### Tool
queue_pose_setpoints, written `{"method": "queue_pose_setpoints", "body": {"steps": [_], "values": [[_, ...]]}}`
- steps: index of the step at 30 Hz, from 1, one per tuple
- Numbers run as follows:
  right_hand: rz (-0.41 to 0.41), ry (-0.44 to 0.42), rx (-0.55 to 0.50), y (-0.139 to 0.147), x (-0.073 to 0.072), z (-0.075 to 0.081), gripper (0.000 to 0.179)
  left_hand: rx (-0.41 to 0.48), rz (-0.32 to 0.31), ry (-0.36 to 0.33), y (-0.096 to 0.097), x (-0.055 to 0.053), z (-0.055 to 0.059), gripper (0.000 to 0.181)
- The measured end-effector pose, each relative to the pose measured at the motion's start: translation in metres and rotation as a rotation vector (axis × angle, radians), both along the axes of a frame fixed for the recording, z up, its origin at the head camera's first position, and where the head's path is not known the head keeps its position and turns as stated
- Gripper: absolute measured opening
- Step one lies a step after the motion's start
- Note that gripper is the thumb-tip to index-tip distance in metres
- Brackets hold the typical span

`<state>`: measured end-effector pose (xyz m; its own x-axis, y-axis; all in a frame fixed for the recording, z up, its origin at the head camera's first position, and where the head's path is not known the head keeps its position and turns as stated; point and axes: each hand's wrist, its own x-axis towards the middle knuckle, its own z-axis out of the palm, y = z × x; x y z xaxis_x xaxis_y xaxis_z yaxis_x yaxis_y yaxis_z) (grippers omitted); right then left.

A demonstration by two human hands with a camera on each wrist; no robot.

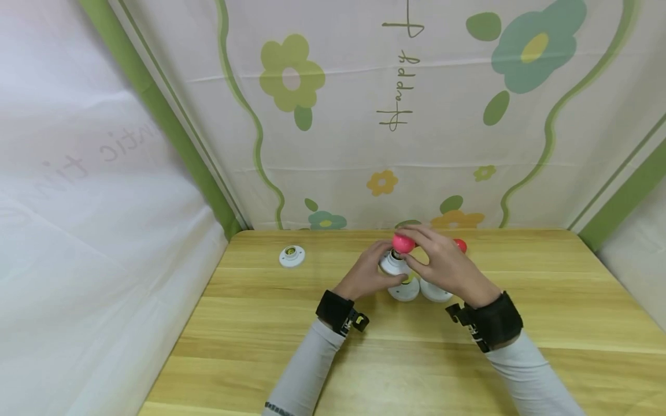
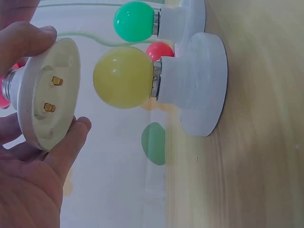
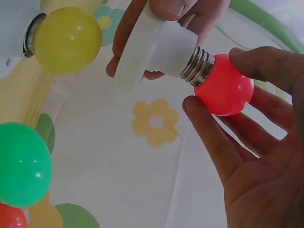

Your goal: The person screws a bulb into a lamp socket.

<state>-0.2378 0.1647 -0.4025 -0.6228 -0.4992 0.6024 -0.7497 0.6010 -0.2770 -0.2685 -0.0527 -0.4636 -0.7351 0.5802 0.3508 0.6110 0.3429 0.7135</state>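
Observation:
My left hand grips a white lamp holder by its round base, raised off the table. In the left wrist view, the base's underside shows two brass-coloured terminals. My right hand holds a pinkish-red bulb between thumb and fingers. The bulb's metal thread meets the holder's mouth, and several turns of it still show outside. Just below the hands, a yellow bulb sits in a white holder on the table. Beside it stands a green bulb in another holder.
Another red bulb is partly hidden behind my right hand; its holder is out of sight. A white holder without a bulb lies at the back left of the wooden table. A flowered curtain hangs along the back edge.

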Motion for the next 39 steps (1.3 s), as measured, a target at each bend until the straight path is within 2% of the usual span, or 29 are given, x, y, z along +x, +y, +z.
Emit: {"method": "queue_pose_setpoints", "body": {"steps": [16, 29, 39], "values": [[0.013, 0.005, 0.029, -0.0019, 0.0015, -0.0008, 0.053, 0.005, -0.009, 0.008, 0.0003, 0.0042, 0.0035, 0.067], [-0.018, 0.036, 0.036, -0.0027, 0.0002, -0.0009, 0.053, 0.011, -0.004, 0.024, 0.0014, 0.0049, 0.0042, 0.07], [0.014, 0.021, 0.019, -0.0019, -0.0001, -0.0019, 0.059, 0.014, -0.008, 0.044, 0.0031, 0.005, 0.004, 0.069]]}}
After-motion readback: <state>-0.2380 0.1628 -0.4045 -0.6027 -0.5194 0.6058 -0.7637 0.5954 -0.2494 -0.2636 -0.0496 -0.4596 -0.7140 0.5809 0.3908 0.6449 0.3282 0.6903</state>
